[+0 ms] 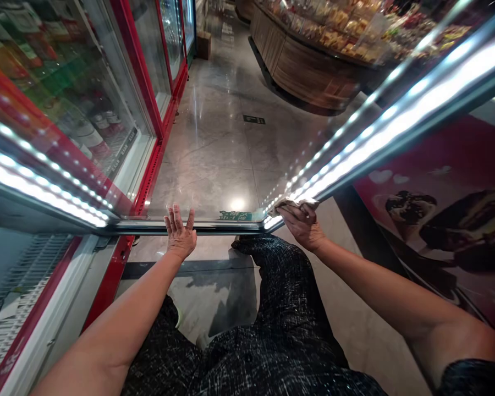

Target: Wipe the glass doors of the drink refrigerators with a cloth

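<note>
Crumpled pale cloth (287,203) held in my right grip (303,226), at bottom right corner of dark-framed, clear glass door (223,227). My left grip (180,235) loose, fingers spread on door's bottom edge.

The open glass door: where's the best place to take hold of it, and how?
Probably the outer edge of its right frame, wrapped round from the person's right: that edge is long, straight and narrow, and stands away from the red-edged cabinet. The flat pane offers nothing to close on. Grip above the right hand, whose cloth is at the lower corner.
</note>
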Tool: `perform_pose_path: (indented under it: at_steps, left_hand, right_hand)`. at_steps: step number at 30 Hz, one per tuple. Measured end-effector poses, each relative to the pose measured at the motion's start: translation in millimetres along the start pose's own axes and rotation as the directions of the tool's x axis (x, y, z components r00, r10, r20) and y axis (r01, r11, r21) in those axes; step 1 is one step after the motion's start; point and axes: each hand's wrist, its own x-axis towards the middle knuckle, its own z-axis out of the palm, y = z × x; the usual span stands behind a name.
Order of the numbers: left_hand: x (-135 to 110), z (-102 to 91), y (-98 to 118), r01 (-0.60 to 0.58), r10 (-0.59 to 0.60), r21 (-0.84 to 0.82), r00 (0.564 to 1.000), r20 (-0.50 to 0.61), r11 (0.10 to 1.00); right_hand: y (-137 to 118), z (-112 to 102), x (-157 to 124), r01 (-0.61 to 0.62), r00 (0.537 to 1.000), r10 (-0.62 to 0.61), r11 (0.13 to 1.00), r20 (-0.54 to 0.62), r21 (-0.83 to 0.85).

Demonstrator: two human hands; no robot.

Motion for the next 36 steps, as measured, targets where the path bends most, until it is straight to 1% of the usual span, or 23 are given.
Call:
perform_pose_path:
  at_steps: [2, 5, 7, 8, 10, 11, 13, 15, 17, 20, 22, 23, 25, 27, 28, 29, 30, 33, 34, 36]
  left_hand:
    - [-0.5, -1.2, -0.5, 0.004, -0.004, -0.001, 1.0, 0.004, 1.0]
    - [-1.3, -3.5, -1.7, -0.002, 0.002, -0.004, 1.0, -0.002, 1.0]
    - [-0.7, -6.0, -2.2, -0.007, 0.007, -0.015, 1.0, -0.015, 1.0]
    - [0.0, -7.4, -2.2, -0.006, 0.006, -0.018, 1.0, -0.02, 1.0]
    - [2.5, -10.4, -2.1, 0.002, -0.002, -0.015, 1.0, -0.03, 1.0]
    - [4.1, -11.8, -2.1, 0.008, -0.008, -0.012, 0.999, -0.035, 1.0]
    - [7.2, -14.1, -2.1, 0.023, -0.023, -0.014, 0.999, -0.042, 1.0]
    - [9.4, -15.8, -2.0, 0.033, -0.034, -0.024, 0.999, -0.04, 0.999]
    - [10.3, -17.0, -1.9, 0.039, -0.04, -0.026, 0.999, -0.031, 0.999]
    - [9.9, -18.5, -1.3, 0.051, -0.051, -0.008, 0.999, -0.005, 0.999]
    - [9.3, -19.6, -1.1, 0.059, -0.059, 0.003, 0.998, 0.011, 0.998]
    - [9.2, -20.1, -1.0, 0.061, -0.061, 0.005, 0.998, 0.017, 0.998]
    - [9.0, -21.0, -1.2, 0.064, -0.064, 0.002, 0.998, 0.024, 0.998]
    - [8.9, -21.2, -1.7, 0.07, -0.07, -0.002, 0.997, 0.032, 0.998]
    - [8.8, -20.9, -2.1, 0.074, -0.074, -0.003, 0.997, 0.036, 0.997]
    - [8.6, -20.5, -2.7, 0.079, -0.079, -0.002, 0.996, 0.037, 0.997]
    - [8.4, -20.0, -3.3, 0.08, -0.08, 0.002, 0.996, 0.036, 0.997]
    - [7.4, -18.7, -5.5, 0.062, -0.062, 0.022, 0.998, 0.02, 0.998]
    - [7.1, -18.6, -6.2, 0.056, -0.057, 0.028, 0.998, 0.017, 0.998]
    - [6.8, -18.7, -7.1, 0.057, -0.057, 0.031, 0.998, 0.02, 0.998]
  right_hand:
    - [-9.6, 7.9, -3.9, -0.027, 1.0, 0.028, 0.999, 0.003, -0.039]
    - [-20.9, 23.7, -3.0, 0.004, 1.0, -0.003, 0.999, 0.026, -0.039]
    - [-23.0, 26.8, 2.7, 0.015, 0.999, -0.014, 1.0, 0.04, -0.027]
    - [-22.8, 25.3, 6.7, 0.003, 0.999, -0.002, 1.0, 0.041, -0.025]
    - [-22.5, 18.5, 16.2, -0.067, 0.998, 0.067, 0.998, 0.003, -0.017]
    - [-23.7, 15.2, 21.0, -0.118, 0.992, 0.118, 0.993, -0.035, -0.004]
    - [-30.6, 13.4, 29.3, -0.22, 0.966, 0.224, 0.974, -0.129, 0.046]
    - [-43.5, 20.9, 34.2, -0.285, 0.938, 0.301, 0.952, -0.174, 0.11]
    - [-58.7, 34.9, 36.0, -0.303, 0.937, 0.325, 0.939, -0.13, 0.163]
    - [-74.1, 52.8, 37.6, -0.274, 0.96, 0.28, 0.936, 0.003, 0.22]
    - [-74.6, 55.0, 41.0, -0.23, 0.973, 0.231, 0.937, 0.03, 0.261]
    - [-72.4, 53.2, 43.6, -0.214, 0.976, 0.219, 0.937, 0.011, 0.276]
    - [-66.8, 47.6, 49.4, -0.205, 0.969, 0.235, 0.938, -0.076, 0.28]
    - [-64.7, 45.0, 54.1, -0.231, 0.941, 0.284, 0.937, -0.186, 0.261]
    - [-66.4, 46.2, 55.5, -0.244, 0.928, 0.301, 0.936, -0.22, 0.253]
    - [-70.4, 49.3, 56.0, -0.244, 0.925, 0.303, 0.936, -0.229, 0.253]
    - [-76.1, 53.8, 55.8, -0.233, 0.932, 0.291, 0.937, -0.213, 0.26]
    - [-97.4, 69.3, 53.5, -0.188, 0.971, 0.225, 0.933, -0.087, 0.305]
    - [-103.1, 72.5, 53.6, -0.178, 0.977, 0.206, 0.931, -0.056, 0.32]
    - [-108.7, 73.0, 56.9, -0.153, 0.984, 0.175, 0.926, -0.034, 0.344]
